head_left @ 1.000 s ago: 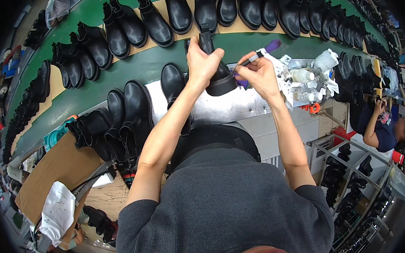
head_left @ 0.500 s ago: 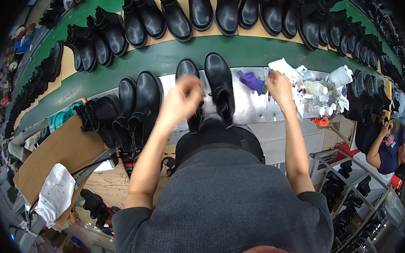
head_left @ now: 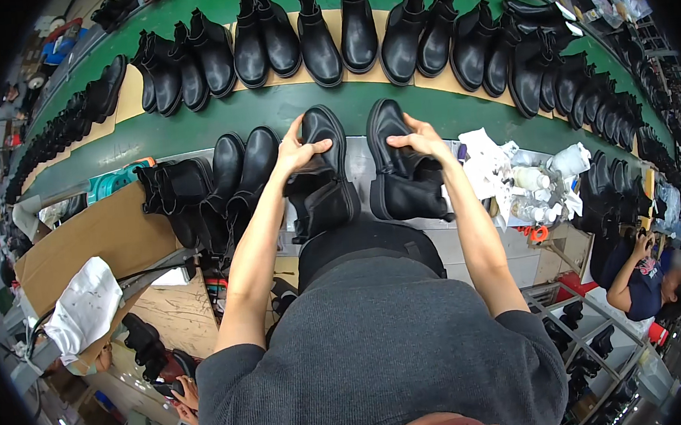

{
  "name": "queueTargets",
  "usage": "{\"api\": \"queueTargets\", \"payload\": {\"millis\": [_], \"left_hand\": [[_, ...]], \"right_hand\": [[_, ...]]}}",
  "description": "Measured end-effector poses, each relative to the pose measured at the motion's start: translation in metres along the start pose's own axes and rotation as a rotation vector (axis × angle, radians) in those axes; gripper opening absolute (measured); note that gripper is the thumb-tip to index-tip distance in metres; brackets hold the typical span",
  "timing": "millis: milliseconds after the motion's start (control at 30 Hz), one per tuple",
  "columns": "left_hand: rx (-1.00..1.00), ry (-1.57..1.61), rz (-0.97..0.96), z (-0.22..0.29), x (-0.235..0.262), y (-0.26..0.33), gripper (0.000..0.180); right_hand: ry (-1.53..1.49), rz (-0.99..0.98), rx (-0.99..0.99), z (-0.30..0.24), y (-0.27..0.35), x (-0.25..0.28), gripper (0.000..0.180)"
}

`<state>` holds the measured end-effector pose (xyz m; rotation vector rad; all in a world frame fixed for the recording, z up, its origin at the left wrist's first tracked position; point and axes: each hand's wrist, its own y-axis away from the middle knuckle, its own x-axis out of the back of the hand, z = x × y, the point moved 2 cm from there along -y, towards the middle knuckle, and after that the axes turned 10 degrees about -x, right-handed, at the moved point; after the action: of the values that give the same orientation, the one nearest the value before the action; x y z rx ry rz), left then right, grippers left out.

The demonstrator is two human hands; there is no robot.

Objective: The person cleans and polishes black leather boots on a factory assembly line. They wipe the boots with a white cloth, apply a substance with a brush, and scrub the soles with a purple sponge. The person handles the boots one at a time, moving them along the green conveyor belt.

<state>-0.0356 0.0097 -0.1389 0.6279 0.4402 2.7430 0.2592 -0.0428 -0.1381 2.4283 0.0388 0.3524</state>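
Note:
Two black leather ankle boots are in my hands, tipped onto their sides with the soles turned toward each other. My left hand wraps the front of the left boot, its thumb across the vamp. My right hand grips the right boot the same way, thumb on the upper. A gap lies between the two soles. Both boots are over the metal strip at the bench's near edge, close to my lap. Just left of them, another pair of black boots has its toes pointing away from me.
A long row of black boots stands on cardboard along the green bench. White cloths and plastic bottles lie at the right. Cardboard with a white rag is at left. Another person is at far right.
Both hands have come to the boots, which stood upright and are now tilted sideways. My right hand has left the purple glove by the cloths, and that glove is no longer visible.

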Motion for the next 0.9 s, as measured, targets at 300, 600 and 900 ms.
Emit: {"api": "queueTargets", "payload": {"millis": [300,600,900], "left_hand": [[-0.007,0.867,-0.154,0.069,0.009,0.029,0.085],[-0.076,1.303,-0.439,0.118,-0.011,0.064,0.049],[-0.268,0.738,-0.210,0.127,0.021,0.061,0.063]], "right_hand": [[-0.512,-0.274,-0.084,-0.050,0.054,0.018,0.046],[-1.291,-0.650,0.030,0.005,0.064,-0.010,0.031],[-0.646,-0.593,0.053,-0.089,0.113,0.009,0.050]]}}
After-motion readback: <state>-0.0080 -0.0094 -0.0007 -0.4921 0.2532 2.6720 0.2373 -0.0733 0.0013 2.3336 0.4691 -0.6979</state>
